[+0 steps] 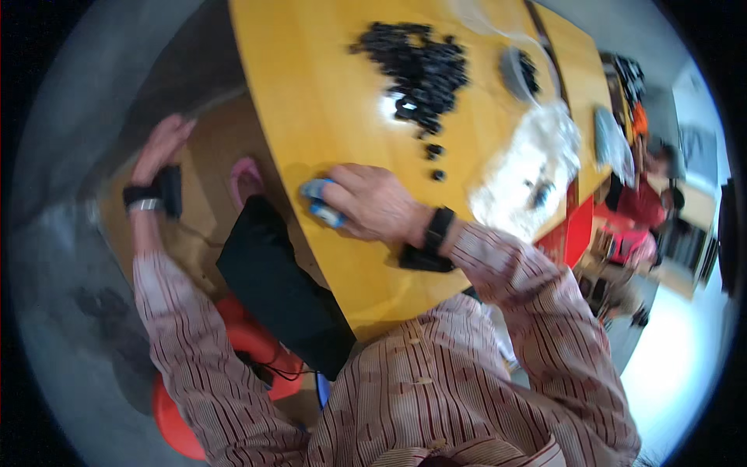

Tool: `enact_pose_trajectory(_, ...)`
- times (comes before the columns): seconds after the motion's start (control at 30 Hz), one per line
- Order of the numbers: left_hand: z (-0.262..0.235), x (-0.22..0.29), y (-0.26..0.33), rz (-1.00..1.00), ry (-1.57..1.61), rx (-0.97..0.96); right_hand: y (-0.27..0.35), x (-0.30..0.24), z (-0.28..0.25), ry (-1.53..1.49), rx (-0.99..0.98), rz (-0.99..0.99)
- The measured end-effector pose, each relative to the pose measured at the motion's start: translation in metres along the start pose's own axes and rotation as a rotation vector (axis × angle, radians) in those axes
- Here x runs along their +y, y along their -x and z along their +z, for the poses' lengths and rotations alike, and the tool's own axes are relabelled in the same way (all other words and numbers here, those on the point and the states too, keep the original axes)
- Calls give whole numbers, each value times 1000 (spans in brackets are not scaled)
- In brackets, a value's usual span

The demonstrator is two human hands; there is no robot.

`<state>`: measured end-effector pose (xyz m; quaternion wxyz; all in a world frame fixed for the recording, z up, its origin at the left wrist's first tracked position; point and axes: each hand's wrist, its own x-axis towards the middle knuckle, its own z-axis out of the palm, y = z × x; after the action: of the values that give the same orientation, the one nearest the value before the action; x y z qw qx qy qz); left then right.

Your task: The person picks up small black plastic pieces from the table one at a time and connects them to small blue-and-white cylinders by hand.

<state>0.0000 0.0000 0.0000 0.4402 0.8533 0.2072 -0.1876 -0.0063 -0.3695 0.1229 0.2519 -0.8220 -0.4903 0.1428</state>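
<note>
My right hand (375, 202) rests at the left edge of the yellow table (311, 93), its fingers closed round a small blue and light-grey object (325, 204). The kind of that object is blurred and partly covered by my fingers. Out past the table's left edge, my left hand (162, 148) hangs over the brown floor surface, fingers stretched out and nothing seen in them. Beyond my right hand lies a heap of small black parts (420, 70), with a few loose black pieces (437, 175) trailing toward me.
A clear plastic bag (529, 171) lies right of my right hand, with small things in it. Behind it stands a round tub (515, 74) of black parts. A red box (572, 233) is by the table's right side. A red stool (261, 338) stands below my left arm. Other people sit at far right.
</note>
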Motion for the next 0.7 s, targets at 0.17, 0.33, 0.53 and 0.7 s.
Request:
enact_pose_trajectory(0.17,-35,101,76,142,46,-76,-5,9,1,-54,231,-175)
enact_pose_trajectory(0.33,6,219,167,254,28,-137,1,11,4,12,325,-208)
enact_pose_trajectory(0.53,105,304,187,526,-117,-323,59,-22,-24,520,367,-165)
enact_pose_trajectory(0.7,197,362,183,720,-275,-450,172,-40,-72,473,300,-91)
